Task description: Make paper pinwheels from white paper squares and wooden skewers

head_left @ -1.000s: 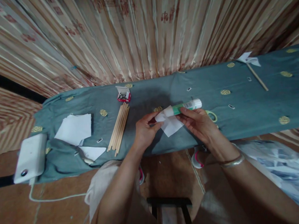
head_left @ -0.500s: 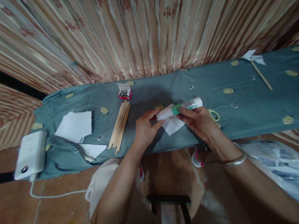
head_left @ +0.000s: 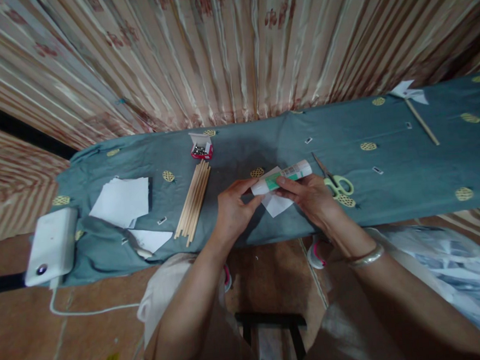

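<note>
Right fingers (head_left: 293,185) gripping white-green tube (head_left: 273,182) | left fingers (head_left: 243,187) at its end, grip unclear | paper (head_left: 277,205) partly hidden

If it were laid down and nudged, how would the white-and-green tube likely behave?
The tube would likely roll, since its body looks cylindrical. It is probably stiff, showing no bend where the right hand grips it. Its smooth-looking surface may be somewhat slippery.

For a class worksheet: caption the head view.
Right hand holds green-labelled tube over white paper; left hand at tube's end.
</note>
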The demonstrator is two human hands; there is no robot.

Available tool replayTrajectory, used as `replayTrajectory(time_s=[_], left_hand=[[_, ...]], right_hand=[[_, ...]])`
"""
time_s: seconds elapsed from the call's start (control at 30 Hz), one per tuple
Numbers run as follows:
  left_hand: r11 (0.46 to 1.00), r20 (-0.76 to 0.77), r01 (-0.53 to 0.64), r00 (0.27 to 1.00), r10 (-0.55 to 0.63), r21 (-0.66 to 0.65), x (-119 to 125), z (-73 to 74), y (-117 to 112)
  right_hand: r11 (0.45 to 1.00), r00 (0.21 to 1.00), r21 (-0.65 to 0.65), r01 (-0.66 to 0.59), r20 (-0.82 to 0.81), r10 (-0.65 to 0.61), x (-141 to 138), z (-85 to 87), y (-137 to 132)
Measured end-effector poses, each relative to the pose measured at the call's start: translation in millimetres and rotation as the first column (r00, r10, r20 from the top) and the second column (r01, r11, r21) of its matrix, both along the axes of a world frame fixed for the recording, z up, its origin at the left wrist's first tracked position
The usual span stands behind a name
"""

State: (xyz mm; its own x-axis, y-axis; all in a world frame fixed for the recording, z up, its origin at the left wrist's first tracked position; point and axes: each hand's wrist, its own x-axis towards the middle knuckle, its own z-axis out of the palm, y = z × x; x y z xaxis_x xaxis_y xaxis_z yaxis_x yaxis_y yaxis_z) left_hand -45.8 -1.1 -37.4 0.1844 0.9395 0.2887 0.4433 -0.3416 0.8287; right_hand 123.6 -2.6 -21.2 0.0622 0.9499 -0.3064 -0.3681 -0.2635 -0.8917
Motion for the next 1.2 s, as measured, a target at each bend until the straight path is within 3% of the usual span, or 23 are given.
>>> replayTrajectory(time_s=[0.47, 0.57, 0.67, 0.73, 0.8, 0.9, 1.0, 1.1, 1.2], left_hand=[[0.998, -0.097, -0.039, 0.994, 0.044, 0.052, -10, 0.6, -5], [0.997, -0.088, -0.073, 0.993, 0.074, 0.009, -12, 2.0, -4], [0.982, -0.123, -0.183, 0.976, 0.178, -0.036, -18, 1.7, 2], [0.965, -0.193, -0.263, 0.948, 0.254, -0.024, -25, 0.9, 7], [0.956, -0.299, -0.292, 0.91, 0.286, 0.028, -32, 0.3, 12], [0.955, -0.478, -0.261, 0.827, 0.297, 0.142, -39, 0.3, 14], [0.937, -0.549, -0.236, 0.763, 0.342, 0.256, -40, 0.3, 11], [0.927, -0.546, -0.169, 0.767, 0.337, 0.335, -34, -0.1, 4], [0.937, -0.596, 0.035, 0.78, 0.191, 0.346, -22, -0.5, -4]], right_hand=[[0.995, 0.996, -0.029, -0.092, 0.004, 0.092, -18, -0.9, 5], [0.992, 0.989, 0.016, -0.122, 0.089, 0.12, -13, -6.1, 7], [0.989, 0.957, 0.09, -0.117, 0.278, 0.088, 2, -14.3, 5], [0.977, 0.891, 0.153, -0.15, 0.449, 0.067, 14, -18.1, 0], [0.957, 0.773, 0.202, -0.207, 0.633, 0.034, 25, -18.8, -6], [0.914, 0.5, 0.245, -0.323, 0.864, -0.055, 36, -15.6, -19], [0.836, 0.268, 0.265, -0.48, 0.952, -0.148, 42, -13.7, -28], [0.772, 0.167, 0.262, -0.58, 0.965, -0.202, 45, -14.6, -34], [0.751, 0.152, 0.268, -0.604, 0.963, -0.222, 50, -15.5, -38]])
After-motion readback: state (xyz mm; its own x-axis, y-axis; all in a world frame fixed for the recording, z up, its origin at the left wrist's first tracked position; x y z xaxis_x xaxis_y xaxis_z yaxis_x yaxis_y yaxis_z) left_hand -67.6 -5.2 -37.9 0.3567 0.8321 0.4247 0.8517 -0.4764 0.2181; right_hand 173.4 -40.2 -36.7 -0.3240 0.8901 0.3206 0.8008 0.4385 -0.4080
